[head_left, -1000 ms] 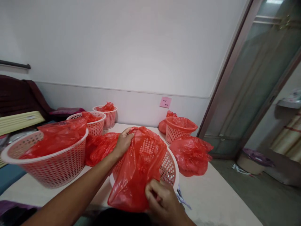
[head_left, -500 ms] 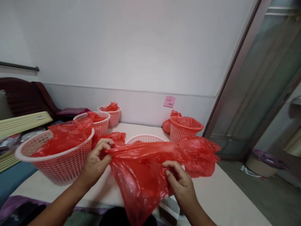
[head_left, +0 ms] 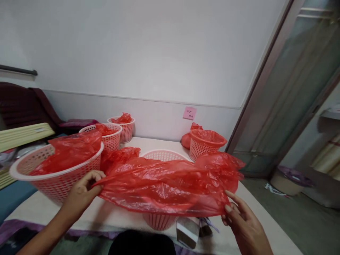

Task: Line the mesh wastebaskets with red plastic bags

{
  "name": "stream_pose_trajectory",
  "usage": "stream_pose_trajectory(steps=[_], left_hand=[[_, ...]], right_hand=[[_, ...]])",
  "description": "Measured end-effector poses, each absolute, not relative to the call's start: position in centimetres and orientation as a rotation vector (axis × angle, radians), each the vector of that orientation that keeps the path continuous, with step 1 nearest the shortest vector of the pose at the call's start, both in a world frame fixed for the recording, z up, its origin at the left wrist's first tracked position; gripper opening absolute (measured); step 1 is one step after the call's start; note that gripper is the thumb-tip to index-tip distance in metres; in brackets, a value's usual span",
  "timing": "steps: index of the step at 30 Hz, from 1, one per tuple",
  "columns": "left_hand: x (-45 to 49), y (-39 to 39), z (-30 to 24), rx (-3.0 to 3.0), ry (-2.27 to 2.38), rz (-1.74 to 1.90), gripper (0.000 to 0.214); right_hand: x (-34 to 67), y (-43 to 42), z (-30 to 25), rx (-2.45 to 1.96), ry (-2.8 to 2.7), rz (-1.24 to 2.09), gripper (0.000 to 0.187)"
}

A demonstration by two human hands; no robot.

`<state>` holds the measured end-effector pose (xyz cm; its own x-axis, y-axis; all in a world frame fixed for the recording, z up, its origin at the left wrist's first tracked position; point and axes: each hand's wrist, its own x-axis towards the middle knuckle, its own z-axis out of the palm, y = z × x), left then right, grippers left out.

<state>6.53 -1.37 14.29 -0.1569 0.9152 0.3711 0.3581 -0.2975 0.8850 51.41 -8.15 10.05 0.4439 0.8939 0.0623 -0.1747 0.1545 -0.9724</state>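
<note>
A red plastic bag (head_left: 162, 186) is stretched wide between my two hands, in front of and over a pink basket (head_left: 162, 221). My left hand (head_left: 83, 189) pinches the bag's left corner between thumb and fingers. At the other end, my right hand (head_left: 241, 219) grips the bag's lower right edge. The basket's pale perforated back rim shows above the bag and its ribbed lower wall beneath; the bag hides the rest. More bunched red plastic (head_left: 223, 166) lies behind the bag on the right.
Left stands a large pink basket (head_left: 71, 177) holding red plastic, with two smaller ones (head_left: 113, 141) (head_left: 129, 131) behind. A basket lined in red (head_left: 200, 150) sits back right, below a pink note (head_left: 189, 113) on the wall. A striped box-like item (head_left: 188, 230) lies at the front edge.
My hands have moved apart, the left one down and left, the right one to the right. The bag, hanging in a point before, is now spread wide over the basket.
</note>
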Motion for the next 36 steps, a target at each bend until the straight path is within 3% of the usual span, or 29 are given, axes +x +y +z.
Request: stream_pose_trajectory(steps=[4, 12, 17, 23, 29, 36], left_hand=[[6.3, -1.7, 14.6, 1.751, 1.429, 1.265, 0.025], [8.1, -3.5, 16.2, 1.806, 1.364, 1.518, 0.021], [9.1, -4.4, 15.7, 1.810, 1.284, 1.331, 0.020], [9.5, -4.4, 15.4, 1.689, 1.294, 1.045, 0.028], [11.1, -4.4, 15.6, 1.618, 1.239, 0.956, 0.029], [12.6, -4.8, 15.7, 1.728, 1.286, 1.003, 0.020]], right_hand=[[51.6, -8.2, 10.4, -1.063, -0.613, 1.066, 0.056], [51.2, -6.0, 11.8, -1.006, -0.434, 1.315, 0.030], [51.1, -3.4, 12.5, -0.982, -0.406, 1.325, 0.022], [50.3, -3.4, 13.0, -0.970, -0.601, 1.233, 0.027], [49.4, -5.6, 13.8, -0.980, -0.889, 1.225, 0.016], [50.9, -4.9, 14.0, -0.996, -0.693, 1.280, 0.024]])
